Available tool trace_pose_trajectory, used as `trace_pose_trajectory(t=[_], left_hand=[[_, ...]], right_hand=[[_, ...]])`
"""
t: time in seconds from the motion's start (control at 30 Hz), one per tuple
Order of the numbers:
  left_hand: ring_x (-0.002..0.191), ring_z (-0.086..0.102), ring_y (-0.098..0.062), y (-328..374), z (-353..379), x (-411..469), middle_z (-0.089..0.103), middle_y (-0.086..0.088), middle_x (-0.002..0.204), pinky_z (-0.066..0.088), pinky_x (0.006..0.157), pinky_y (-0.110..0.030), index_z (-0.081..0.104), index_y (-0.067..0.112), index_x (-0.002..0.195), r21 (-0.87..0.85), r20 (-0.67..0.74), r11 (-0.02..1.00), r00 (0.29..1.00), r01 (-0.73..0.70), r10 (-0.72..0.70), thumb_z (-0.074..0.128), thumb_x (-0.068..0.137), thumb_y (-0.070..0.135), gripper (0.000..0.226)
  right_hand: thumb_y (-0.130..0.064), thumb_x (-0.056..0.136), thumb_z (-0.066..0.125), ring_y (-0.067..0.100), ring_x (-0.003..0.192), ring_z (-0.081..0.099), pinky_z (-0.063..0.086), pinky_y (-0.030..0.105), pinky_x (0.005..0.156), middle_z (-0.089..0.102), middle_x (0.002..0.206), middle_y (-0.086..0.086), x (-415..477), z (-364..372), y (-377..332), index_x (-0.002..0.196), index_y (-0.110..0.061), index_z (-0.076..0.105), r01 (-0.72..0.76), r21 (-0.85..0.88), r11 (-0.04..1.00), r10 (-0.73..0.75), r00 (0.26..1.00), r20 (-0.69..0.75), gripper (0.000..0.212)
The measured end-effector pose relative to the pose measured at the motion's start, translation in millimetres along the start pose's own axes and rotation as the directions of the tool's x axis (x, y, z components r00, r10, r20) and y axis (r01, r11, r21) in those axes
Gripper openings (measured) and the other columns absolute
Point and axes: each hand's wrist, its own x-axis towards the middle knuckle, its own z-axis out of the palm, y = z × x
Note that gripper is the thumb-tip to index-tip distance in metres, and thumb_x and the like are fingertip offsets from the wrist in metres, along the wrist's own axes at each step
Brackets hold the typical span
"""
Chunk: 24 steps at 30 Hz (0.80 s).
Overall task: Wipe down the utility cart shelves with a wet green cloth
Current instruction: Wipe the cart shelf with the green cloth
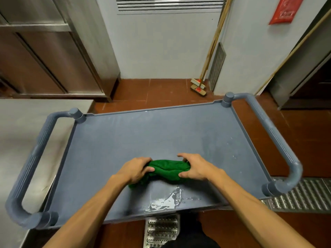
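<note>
Both ends of the green cloth [168, 169] are buried inside the left hand [134, 169] and the right hand [195, 167], so its full shape cannot be told. The cart's top shelf [143, 136] blocks everything beneath it, including part of the floor grate [304, 196]. The red sign [284, 9] on the wall is cut by the upper edge, its print too blurred to read; the broom handles [215, 42] run out of that same edge, both forearms leave the bottom edge, and the steel table [26, 140] is cropped at the left.

Two brooms [198, 86] against white wall, steel cabinet [53, 51], steel counter [21, 133], floor drain grate [300, 196]
</note>
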Motion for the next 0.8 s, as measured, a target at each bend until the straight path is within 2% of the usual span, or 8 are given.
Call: trace_pose_trajectory(t=[0.17, 0.27, 0.4, 0.53, 0.67, 0.8], left_hand=[[0.107, 0.059, -0.03, 45.7, -15.4, 69.8, 0.064, -0.005, 0.117, 0.048, 0.088, -0.04, 0.057, 0.02, 0.12, 0.076, -0.05, 0.995, 0.997, -0.063, 0.067, 0.052, 0.096, 0.048, 0.037], [0.104, 0.057, -0.034, 69.5, -21.5, 112.9, 0.063, -0.004, 0.119, 0.048, 0.088, -0.044, 0.056, 0.02, 0.123, 0.126, -0.091, 0.989, 0.992, -0.077, 0.089, 0.049, 0.095, 0.051, 0.042], [0.098, 0.059, -0.037, 95.5, -29.6, 169.1, 0.063, -0.004, 0.114, 0.05, 0.083, -0.046, 0.055, 0.022, 0.12, 0.175, -0.149, 0.981, 0.983, -0.083, 0.11, 0.034, 0.089, 0.065, 0.058], [0.094, 0.054, -0.037, 121.2, -35.3, 222.0, 0.062, -0.005, 0.114, 0.047, 0.075, -0.043, 0.056, 0.018, 0.121, 0.235, -0.227, 0.969, 0.965, -0.077, 0.132, 0.049, 0.097, 0.048, 0.039], [0.092, 0.054, -0.036, 131.7, -36.4, 272.6, 0.063, -0.006, 0.109, 0.043, 0.069, -0.042, 0.058, 0.017, 0.113, 0.348, -0.307, 0.934, 0.932, -0.081, 0.195, 0.052, 0.096, 0.045, 0.034], [0.094, 0.056, -0.037, 133.0, -38.4, 317.7, 0.065, -0.007, 0.108, 0.046, 0.074, -0.044, 0.061, 0.015, 0.11, 0.343, -0.386, 0.938, 0.902, -0.053, 0.192, 0.058, 0.094, 0.041, 0.03]], right_hand=[[-0.036, 0.072, 0.08, 0.025, 0.121, 0.053, 0.043, 0.032, 0.102, 0.054, 0.133, 0.006, 17.1, -47.5, 52.4, 0.146, -0.024, 0.041, -0.022, -0.088, 0.996, 0.021, 1.0, -0.006, 0.085], [-0.033, 0.076, 0.073, 0.028, 0.117, 0.053, 0.043, 0.036, 0.098, 0.054, 0.123, 0.005, 27.2, -70.8, 86.8, 0.142, -0.03, 0.043, -0.037, -0.114, 0.993, 0.026, 0.995, -0.096, 0.073], [-0.03, 0.079, 0.065, 0.025, 0.113, 0.049, 0.039, 0.04, 0.097, 0.052, 0.118, 0.0, 40.9, -104.1, 127.5, 0.141, -0.035, 0.044, -0.041, -0.17, 0.985, -0.003, 0.968, -0.249, 0.065], [-0.027, 0.08, 0.066, 0.025, 0.112, 0.049, 0.035, 0.038, 0.091, 0.054, 0.118, 0.0, 64.2, -141.5, 159.3, 0.139, -0.032, 0.048, -0.073, -0.235, 0.969, -0.016, 0.935, -0.354, 0.061], [-0.023, 0.079, 0.066, 0.027, 0.111, 0.049, 0.034, 0.041, 0.089, 0.055, 0.118, 0.001, 93.9, -170.0, 188.8, 0.137, -0.028, 0.051, -0.095, -0.28, 0.955, -0.037, 0.901, -0.432, 0.06], [-0.016, 0.077, 0.07, 0.03, 0.109, 0.05, 0.036, 0.043, 0.088, 0.057, 0.117, 0.004, 128.8, -179.8, 207.4, 0.132, -0.024, 0.054, -0.145, -0.256, 0.956, -0.016, 0.844, -0.536, 0.059]])
